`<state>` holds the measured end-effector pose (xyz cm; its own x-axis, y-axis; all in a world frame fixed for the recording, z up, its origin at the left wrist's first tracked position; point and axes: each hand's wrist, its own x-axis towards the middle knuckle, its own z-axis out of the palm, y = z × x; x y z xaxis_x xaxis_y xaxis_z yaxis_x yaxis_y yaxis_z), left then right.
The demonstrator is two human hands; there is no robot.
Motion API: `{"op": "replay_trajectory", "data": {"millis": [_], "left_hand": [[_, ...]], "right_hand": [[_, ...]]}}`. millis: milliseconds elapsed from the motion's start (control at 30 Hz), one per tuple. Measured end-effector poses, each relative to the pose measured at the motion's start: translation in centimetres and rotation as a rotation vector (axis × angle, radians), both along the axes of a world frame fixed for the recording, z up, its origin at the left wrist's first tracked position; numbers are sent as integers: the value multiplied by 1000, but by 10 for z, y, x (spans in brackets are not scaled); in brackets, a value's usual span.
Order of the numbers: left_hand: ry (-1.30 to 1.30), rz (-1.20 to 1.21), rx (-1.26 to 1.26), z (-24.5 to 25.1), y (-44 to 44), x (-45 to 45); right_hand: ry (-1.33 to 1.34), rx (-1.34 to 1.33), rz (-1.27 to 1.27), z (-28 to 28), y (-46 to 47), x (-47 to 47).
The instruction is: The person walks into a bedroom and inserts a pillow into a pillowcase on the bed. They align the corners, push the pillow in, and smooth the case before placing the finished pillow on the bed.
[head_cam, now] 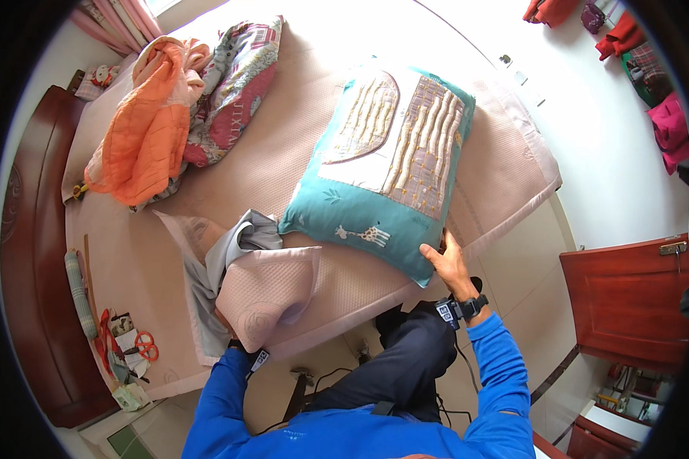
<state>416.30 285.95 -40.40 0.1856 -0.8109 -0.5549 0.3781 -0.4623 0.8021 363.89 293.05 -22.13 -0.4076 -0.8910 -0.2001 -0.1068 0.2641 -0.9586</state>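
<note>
A plump teal pillow (316, 203) lies on the bed, printed with a giraffe and leaves, with quilted beige and brown panels on its upper face. My right hand (451, 264) grips its near right edge, thumb on top and fingers around the side. A pink quilted bed cover (264, 298) with a grey underside (238, 238) is bunched up and folded back left of the pillow. My left hand (224, 322) is under this fold; only a sliver of it shows near the wrist, and its fingers are hidden.
An orange quilted blanket (155, 137) and a patterned pillow or bag (241, 103) lie toward the headboard (49, 258). Orange-handled scissors (146, 346) and a rolled checked cloth (79, 292) rest at the bed's left. A wooden door (626, 304) stands at right.
</note>
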Motion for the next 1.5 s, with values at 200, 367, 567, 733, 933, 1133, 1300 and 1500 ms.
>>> {"op": "replay_trajectory", "data": {"millis": [200,367,567,733,933,1133,1300,1500], "left_hand": [[-125,-249,-29,18,-4,2],[-361,-480,-151,52,-6,17],[-780,-459,-484,143,-14,42],[-1018,-104,-833,227,15,-28],[-453,-730,-732,262,10,-155],[-391,-916,-456,224,-21,-229],[138,-1030,24,165,-53,-253],[164,-1024,-252,173,-39,-281]], "right_hand": [[-116,-64,-40,-14,-10,17],[-296,-209,-92,-16,-13,18],[-563,-359,-98,43,21,-9],[-620,-370,-143,82,78,-10],[-637,-370,-181,87,129,7],[-622,-367,-227,82,160,12],[-639,-377,-220,50,174,5],[-314,-329,-256,16,184,-14]]}}
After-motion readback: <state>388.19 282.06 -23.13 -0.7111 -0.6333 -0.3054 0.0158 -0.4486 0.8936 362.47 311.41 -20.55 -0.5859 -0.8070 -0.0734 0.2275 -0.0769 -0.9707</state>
